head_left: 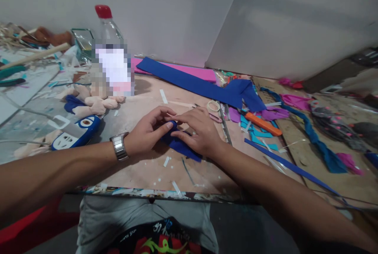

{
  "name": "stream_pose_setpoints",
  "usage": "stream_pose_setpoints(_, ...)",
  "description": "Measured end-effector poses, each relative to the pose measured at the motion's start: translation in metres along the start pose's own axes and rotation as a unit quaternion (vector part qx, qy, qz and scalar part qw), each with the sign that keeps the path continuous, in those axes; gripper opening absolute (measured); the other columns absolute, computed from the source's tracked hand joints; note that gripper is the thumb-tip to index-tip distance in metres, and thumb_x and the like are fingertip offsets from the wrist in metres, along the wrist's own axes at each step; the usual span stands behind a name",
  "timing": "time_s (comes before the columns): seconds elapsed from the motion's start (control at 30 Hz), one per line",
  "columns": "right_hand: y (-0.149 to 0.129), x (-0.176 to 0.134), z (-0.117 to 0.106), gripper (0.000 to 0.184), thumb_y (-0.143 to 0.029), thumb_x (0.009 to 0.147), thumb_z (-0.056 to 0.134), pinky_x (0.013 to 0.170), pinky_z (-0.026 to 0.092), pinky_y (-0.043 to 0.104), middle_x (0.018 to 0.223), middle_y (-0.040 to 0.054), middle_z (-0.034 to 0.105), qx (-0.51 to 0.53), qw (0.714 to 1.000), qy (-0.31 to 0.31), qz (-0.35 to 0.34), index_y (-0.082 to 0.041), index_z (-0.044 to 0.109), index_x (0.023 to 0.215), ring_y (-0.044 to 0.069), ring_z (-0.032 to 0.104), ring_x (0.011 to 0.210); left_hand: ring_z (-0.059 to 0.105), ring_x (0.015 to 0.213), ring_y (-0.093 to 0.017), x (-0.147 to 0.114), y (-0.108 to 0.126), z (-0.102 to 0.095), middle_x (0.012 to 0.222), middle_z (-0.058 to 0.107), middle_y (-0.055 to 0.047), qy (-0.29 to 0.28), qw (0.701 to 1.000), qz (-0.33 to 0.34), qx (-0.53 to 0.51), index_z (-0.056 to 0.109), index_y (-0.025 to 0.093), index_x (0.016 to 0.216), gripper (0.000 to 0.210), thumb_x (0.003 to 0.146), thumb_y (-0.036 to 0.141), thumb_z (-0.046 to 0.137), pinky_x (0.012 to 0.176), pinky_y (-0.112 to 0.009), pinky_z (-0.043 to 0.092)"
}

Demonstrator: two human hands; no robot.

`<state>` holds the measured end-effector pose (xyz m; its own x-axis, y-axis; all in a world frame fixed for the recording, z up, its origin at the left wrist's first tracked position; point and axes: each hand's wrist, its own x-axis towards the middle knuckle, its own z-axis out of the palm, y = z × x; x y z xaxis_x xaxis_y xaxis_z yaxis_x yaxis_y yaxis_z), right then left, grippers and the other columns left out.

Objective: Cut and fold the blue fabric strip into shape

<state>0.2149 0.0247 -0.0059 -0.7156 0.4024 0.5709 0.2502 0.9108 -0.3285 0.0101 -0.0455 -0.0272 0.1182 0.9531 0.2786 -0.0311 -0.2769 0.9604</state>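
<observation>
Head cam: from where I stand, L hand point(149, 131) & R hand point(202, 131) both pinched narrow on blue cloth point(186, 149); its rounded top edge sits btwn thumbs & fingertips, flat matte part slopes below R thumb, over the tabletop point(138, 175). Metal-link watch point(120, 147) on L wrist. Near R hand: ring-shaped tape roll point(213, 106), smooth orange tool point(262, 124). Beyond hands: long flat blue strip point(189, 80), folded at R end. Far L: puffy peach bundles point(96, 106), glossy blue/wht plastic device point(76, 132), clear bottle w/ red cap point(104, 12).
</observation>
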Motion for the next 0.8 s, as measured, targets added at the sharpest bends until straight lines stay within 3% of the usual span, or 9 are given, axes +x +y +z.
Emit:
stream_pose_setpoints(0.1, -0.0015, 0.0002, -0.0003, 0.038, -0.042, 0.095, 0.075, 0.096, 0.040, 0.044, 0.102, 0.0041, 0.078, 0.006, 0.999, -0.007, 0.033, -0.024, 0.064, 0.126, 0.024, 0.070, 0.095, 0.067, 0.096, -0.017, 0.0018, -0.0002, -0.0009, 0.103, 0.070, -0.005, 0.032, 0.999, -0.006, -0.016, 0.062, 0.021, 0.115, 0.020, 0.101, 0.036, 0.064, 0.085, -0.030, 0.053)
stream_pose_setpoints(0.27, -0.0017, -0.0002, 0.0006, 0.018, -0.034, 0.095, 0.072, 0.096, 0.040, 0.045, 0.098, 0.0032, 0.079, -0.003, 0.999, 0.019, 0.042, -0.023, 0.066, 0.108, 0.024, 0.070, 0.091, 0.063, 0.088, -0.016, 0.0038, 0.0010, -0.0018, 0.096, 0.067, -0.003, 0.062, 0.998, -0.007, 0.003, 0.064, 0.022, 0.106, 0.020, 0.100, 0.041, 0.065, 0.079, -0.029, 0.052)
stream_pose_setpoints(0.5, -0.0016, 0.0016, 0.0005, 0.012, -0.034, 0.098, 0.069, 0.093, 0.040, 0.045, 0.092, 0.0021, 0.080, -0.003, 0.999, 0.004, 0.038, -0.024, 0.069, 0.093, 0.022, 0.069, 0.088, 0.062, 0.086, -0.016, 0.0024, 0.0032, -0.0006, 0.096, 0.066, -0.004, 0.044, 0.998, -0.025, 0.026, 0.066, 0.021, 0.107, 0.023, 0.099, 0.043, 0.065, 0.077, -0.029, 0.053)
stream_pose_setpoints(0.8, -0.0035, 0.0009, 0.0002, 0.009, -0.029, 0.097, 0.064, 0.092, 0.040, 0.044, 0.089, 0.0025, 0.077, 0.012, 0.998, 0.010, 0.052, -0.023, 0.066, 0.090, 0.022, 0.068, 0.086, 0.067, 0.091, -0.017, 0.0007, 0.0018, 0.0008, 0.102, 0.071, -0.006, 0.029, 0.998, -0.031, 0.043, 0.067, 0.019, 0.107, 0.026, 0.093, 0.039, 0.074, 0.082, -0.030, 0.056)
